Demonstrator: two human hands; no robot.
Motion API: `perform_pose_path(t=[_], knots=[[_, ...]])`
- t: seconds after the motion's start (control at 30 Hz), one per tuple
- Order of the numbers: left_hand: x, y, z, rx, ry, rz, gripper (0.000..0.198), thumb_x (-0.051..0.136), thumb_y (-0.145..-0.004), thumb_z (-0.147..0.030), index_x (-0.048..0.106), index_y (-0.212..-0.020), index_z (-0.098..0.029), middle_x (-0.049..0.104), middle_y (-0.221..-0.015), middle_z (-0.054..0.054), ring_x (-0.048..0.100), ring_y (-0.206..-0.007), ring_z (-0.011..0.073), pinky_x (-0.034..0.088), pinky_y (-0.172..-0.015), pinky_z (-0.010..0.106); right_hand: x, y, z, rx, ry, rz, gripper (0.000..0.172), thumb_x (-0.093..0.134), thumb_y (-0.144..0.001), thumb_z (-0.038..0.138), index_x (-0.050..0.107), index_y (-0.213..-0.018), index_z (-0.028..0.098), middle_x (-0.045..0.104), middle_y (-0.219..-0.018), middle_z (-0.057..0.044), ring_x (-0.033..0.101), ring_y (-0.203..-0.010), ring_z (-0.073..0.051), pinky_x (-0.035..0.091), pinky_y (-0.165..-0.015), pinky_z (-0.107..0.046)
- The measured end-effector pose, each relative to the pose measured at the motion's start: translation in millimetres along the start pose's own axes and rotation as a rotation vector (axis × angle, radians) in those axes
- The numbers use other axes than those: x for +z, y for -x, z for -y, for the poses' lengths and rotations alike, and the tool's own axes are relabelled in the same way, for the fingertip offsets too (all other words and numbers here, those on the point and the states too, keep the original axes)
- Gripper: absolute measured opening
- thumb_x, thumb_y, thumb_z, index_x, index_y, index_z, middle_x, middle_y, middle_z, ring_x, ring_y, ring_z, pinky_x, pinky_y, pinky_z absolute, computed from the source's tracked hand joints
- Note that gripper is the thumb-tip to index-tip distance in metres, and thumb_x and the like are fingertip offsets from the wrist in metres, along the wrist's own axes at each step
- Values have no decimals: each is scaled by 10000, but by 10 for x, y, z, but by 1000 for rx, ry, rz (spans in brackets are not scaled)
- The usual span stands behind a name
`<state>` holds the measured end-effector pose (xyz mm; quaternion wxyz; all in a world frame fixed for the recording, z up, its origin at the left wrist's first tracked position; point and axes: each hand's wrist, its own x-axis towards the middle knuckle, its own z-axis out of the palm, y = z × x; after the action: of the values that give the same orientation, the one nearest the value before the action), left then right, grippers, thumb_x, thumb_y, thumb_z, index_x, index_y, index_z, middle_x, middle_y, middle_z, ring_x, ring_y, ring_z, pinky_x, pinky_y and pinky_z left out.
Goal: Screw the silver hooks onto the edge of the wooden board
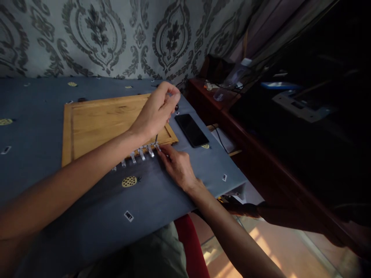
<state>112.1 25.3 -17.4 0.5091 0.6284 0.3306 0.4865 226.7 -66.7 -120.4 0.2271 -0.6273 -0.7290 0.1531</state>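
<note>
A wooden board (107, 119) with a raised rim lies on the blue patterned tablecloth (162, 208). Several clear clip-like pieces (141, 153) line its near edge. My left hand (159, 110) is raised over the board's right part, fingers closed. A thin dark tool shaft (156, 139) comes down from under it to the rightmost clear piece (157, 146); the tool's upper part is hidden by the hand. At the board's near right corner, my right hand (178, 164) pinches that rightmost piece between thumb and fingertips.
A black phone (191, 130) lies right of the board. Beyond the table's right edge, a dark red wooden surface (203, 90) holds a clear bottle (236, 75) and cables. Further right are a blue object (280, 85) and a metal plate (301, 108). A patterned curtain (139, 38) hangs behind.
</note>
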Motion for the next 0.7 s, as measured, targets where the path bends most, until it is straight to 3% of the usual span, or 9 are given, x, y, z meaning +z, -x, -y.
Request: perform_pose_path(t=[0.17,0.27,0.37,0.5,0.7], knots=[[89,36,-54,-98,95,-26,259,445,-1036,-57,545,-823,-163,326,-589,-84,368,-508,20,282,-511,130,-5,-6,0,1,11,3,263,502,-1059,294,695,-1230,245,830,-1059,-67,789,-966,-207,556,-804,-246],[103,19,-58,-106,113,-3,300,484,-1060,-159,536,-764,-166,310,-558,-87,313,-455,14,240,-470,135,-9,-6,3,4,12,6,266,502,-1060,300,697,-1233,244,830,-1053,-67,792,-960,-210,557,-799,-246],[75,-14,-42,-110,130,129,347,510,-1068,-250,551,-732,-175,290,-484,-96,240,-400,27,195,-415,168,-10,-5,6,4,7,-2,272,499,-1064,319,702,-1233,252,830,-1059,-67,791,-972,-213,562,-804,-249],[27,-39,-18,-95,166,260,336,469,-1071,-189,585,-756,-168,300,-441,-101,219,-377,40,184,-397,183,0,-7,4,4,-8,-9,281,498,-1065,318,700,-1250,253,831,-1043,-63,790,-969,-212,572,-816,-258],[38,18,-22,-34,78,64,313,516,-1048,-159,559,-738,-177,455,-514,-63,409,-457,47,331,-472,176,5,-5,4,-5,-4,-5,261,503,-1061,291,709,-1212,236,829,-1055,-75,792,-970,-210,563,-820,-252]])
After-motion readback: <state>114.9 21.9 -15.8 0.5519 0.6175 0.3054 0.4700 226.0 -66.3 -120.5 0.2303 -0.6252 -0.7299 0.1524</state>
